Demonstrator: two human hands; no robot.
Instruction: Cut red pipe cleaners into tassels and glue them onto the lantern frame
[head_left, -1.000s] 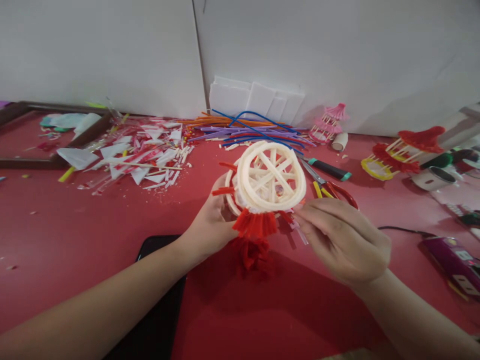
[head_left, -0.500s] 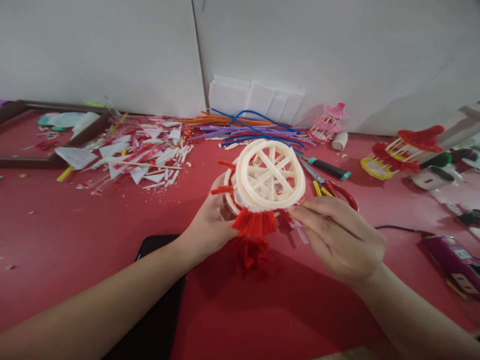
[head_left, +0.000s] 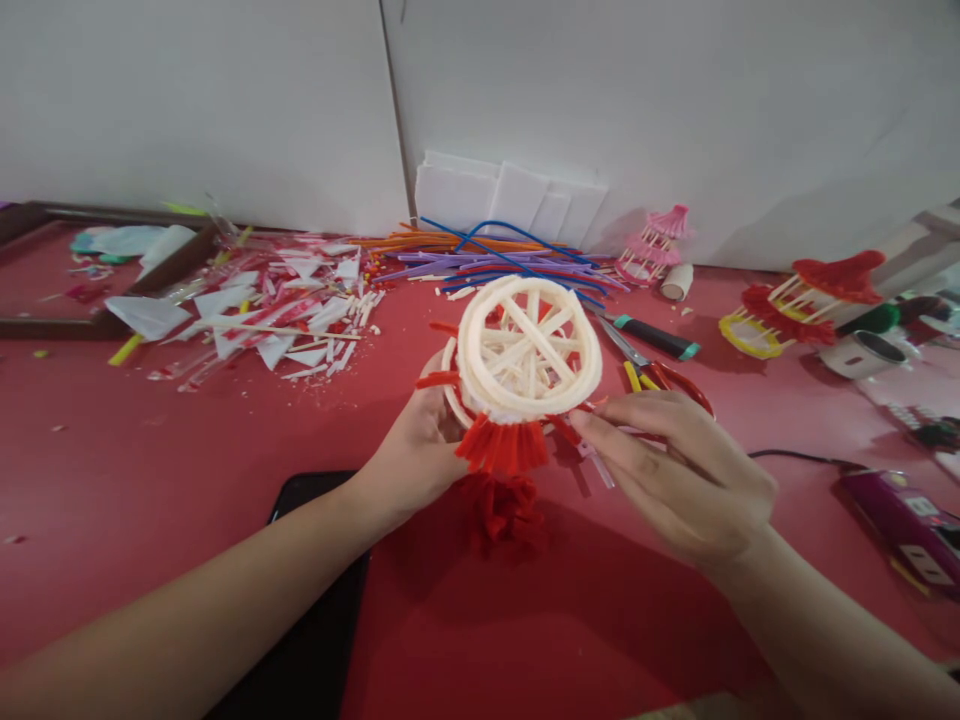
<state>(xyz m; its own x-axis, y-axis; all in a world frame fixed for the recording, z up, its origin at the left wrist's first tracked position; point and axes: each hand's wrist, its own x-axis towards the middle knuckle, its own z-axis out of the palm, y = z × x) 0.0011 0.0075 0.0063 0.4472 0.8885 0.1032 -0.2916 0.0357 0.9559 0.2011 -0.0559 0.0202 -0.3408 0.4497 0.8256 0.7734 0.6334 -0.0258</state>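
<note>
My left hand (head_left: 412, 455) is wrapped round the left side of a cream, wheel-topped pipe-cleaner model (head_left: 470, 365), its fingers partly hidden behind it. The model is tilted so its round, spoked top faces me. A fan of short red pipe-cleaner pieces (head_left: 504, 448) hangs along its near edge, and two more red pieces stick out on the left. At the lower right rim, my right hand (head_left: 686, 485) pinches a short red pipe-cleaner piece (head_left: 565, 430) against the model. A small clear-pink strip shows under those fingertips. Below lies a heap of red pieces (head_left: 510, 520).
Scissors (head_left: 679, 385) and a dark-handled tool (head_left: 656, 337) lie behind my right hand. Coloured pipe cleaners (head_left: 495, 262) and scraps (head_left: 300, 310) spread at the back. Pink (head_left: 652, 245) and red (head_left: 802, 305) models stand right, near a purple power strip (head_left: 900, 525). A black phone-like slab (head_left: 315, 580) lies under my left forearm.
The model and left hand have shifted very slightly left in view. The right hand stays at the lower right rim, its fingers turned a little.
</note>
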